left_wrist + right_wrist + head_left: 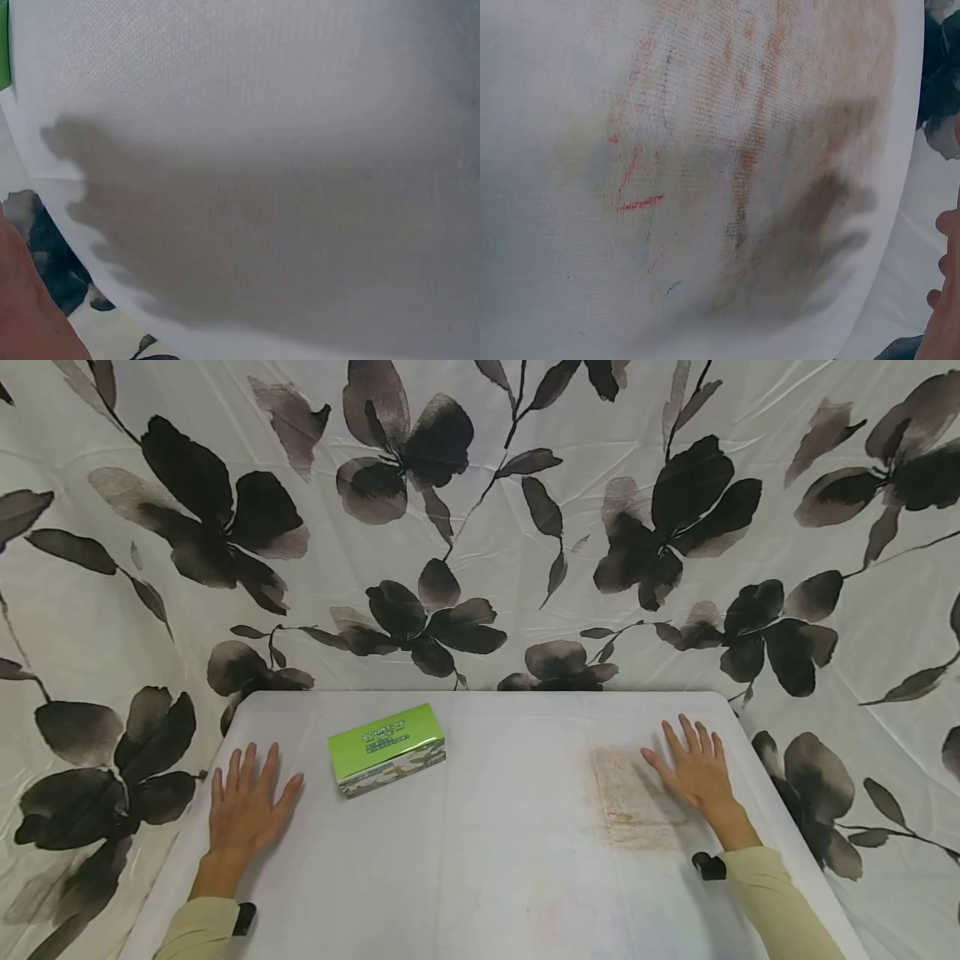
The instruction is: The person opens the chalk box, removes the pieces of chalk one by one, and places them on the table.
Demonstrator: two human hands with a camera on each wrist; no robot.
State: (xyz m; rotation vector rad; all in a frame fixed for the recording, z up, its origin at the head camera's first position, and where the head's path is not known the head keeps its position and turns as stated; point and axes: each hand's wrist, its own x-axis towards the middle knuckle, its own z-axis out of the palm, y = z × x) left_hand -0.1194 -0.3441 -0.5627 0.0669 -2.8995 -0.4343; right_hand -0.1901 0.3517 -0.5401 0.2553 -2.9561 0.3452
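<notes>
Nearest, two pale yellow sleeves (780, 906) at the bottom edge, a dark strap at each wrist. Further in, left hand (243, 810) flat on the white tablecloth (487, 860), palm down, fingers straight and spread, gripping nothing. Right hand (696, 768) likewise flat and palm down on the cloth, fingers straight and slightly fanned, empty, resting at the right edge of a brownish stain (626, 797). In the right wrist view, red and faint coloured pen marks across that stain (742, 150), fingertips (946, 225) just showing at the right edge. Just beyond and to the right of the left hand, near but apart from its fingertips, a green box (387, 760) lying flat on the cloth, long side turned a little askew, printed band along its front. A sliver of that green (4, 52) at the left wrist view's edge. Farthest back, a floral backdrop (480, 527) of white fabric with dark blossoms, hanging behind and around the table.
</notes>
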